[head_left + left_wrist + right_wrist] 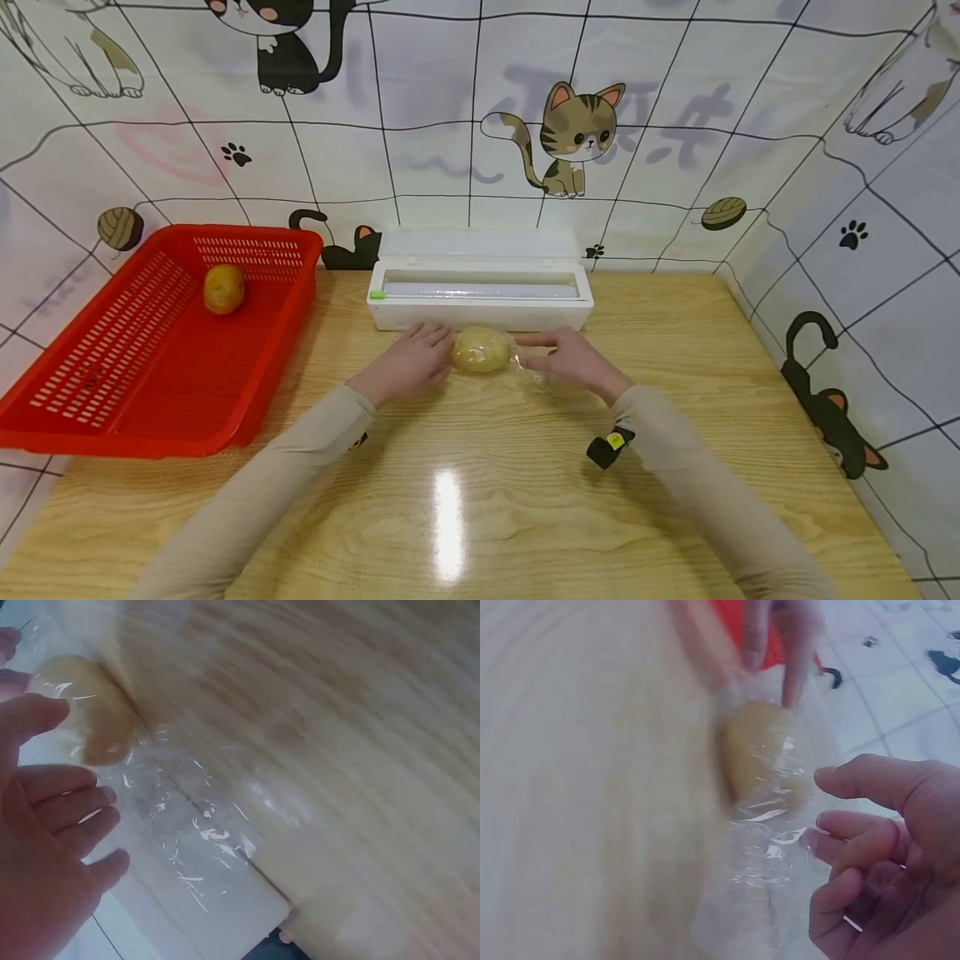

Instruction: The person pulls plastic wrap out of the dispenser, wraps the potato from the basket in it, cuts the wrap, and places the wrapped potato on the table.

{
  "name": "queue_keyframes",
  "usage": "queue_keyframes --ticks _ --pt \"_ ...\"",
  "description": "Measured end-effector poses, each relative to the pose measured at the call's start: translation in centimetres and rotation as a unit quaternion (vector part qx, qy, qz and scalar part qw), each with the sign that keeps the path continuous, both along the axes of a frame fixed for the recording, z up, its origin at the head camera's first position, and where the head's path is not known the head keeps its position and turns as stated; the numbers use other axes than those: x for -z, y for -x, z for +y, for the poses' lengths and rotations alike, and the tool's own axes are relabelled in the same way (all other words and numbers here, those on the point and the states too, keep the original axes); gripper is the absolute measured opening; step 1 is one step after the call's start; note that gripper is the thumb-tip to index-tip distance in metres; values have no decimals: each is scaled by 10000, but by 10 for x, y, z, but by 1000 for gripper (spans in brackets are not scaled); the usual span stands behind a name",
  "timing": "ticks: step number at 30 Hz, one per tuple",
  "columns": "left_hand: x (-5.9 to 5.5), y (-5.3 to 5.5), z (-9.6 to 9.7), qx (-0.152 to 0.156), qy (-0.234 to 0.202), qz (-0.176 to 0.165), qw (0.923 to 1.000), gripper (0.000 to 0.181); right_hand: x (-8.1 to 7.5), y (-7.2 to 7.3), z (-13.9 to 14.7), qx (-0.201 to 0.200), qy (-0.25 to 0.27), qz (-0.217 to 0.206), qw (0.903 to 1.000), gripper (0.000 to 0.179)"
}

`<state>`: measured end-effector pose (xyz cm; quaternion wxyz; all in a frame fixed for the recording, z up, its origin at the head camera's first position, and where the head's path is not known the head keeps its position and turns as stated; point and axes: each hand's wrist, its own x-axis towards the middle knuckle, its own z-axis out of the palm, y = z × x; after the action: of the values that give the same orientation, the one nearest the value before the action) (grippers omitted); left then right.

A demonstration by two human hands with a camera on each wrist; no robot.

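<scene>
A yellow potato point(481, 349) lies on the table, wrapped in clear cling film point(761, 870) whose loose ends spread out on both sides. At its left, my left hand point(417, 360) has its fingertips by the film, the fingers loosely bent and apart in the left wrist view. On the other side, my right hand point(568, 360) reaches toward the film with thumb and forefinger stretched out. A gap shows between that thumb and the fingers in the right wrist view. Just behind the potato stands a white cling film dispenser point(480, 315), lid raised, a roll inside.
A red plastic basket point(258, 400) stands on the left of the wooden table point(517, 517), holding another potato point(224, 289). The dispenser has a green slider point(377, 295) at its left end. Cat-patterned sheeting point(427, 158) lines the back and sides.
</scene>
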<state>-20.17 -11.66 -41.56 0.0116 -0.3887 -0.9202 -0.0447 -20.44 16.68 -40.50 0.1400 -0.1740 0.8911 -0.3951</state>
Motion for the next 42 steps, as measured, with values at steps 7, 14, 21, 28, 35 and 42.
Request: queue_keyframes --ticks 7,14,21,28,35,42 --pt "-7 6 8 64 -433 160 9989 55 -19 3 -8 -21 -255 968 9950 42" --pt "-12 5 22 241 61 266 9993 50 -10 -4 -42 -1003 -1799 2286 9515 47" --pt "-13 4 26 96 166 100 9998 44 -5 -10 -46 -1065 -2290 2525 9340 54" --pt "-11 15 35 -192 -98 -134 9997 35 -5 -6 -37 -885 -2141 2389 9430 61" --pt "-14 23 42 -302 -16 -348 9989 50 5 -3 -36 -914 -3223 2635 9046 70" --pt "-20 23 43 -293 136 -528 9981 43 11 -8 -32 -786 -3510 3340 8713 39"
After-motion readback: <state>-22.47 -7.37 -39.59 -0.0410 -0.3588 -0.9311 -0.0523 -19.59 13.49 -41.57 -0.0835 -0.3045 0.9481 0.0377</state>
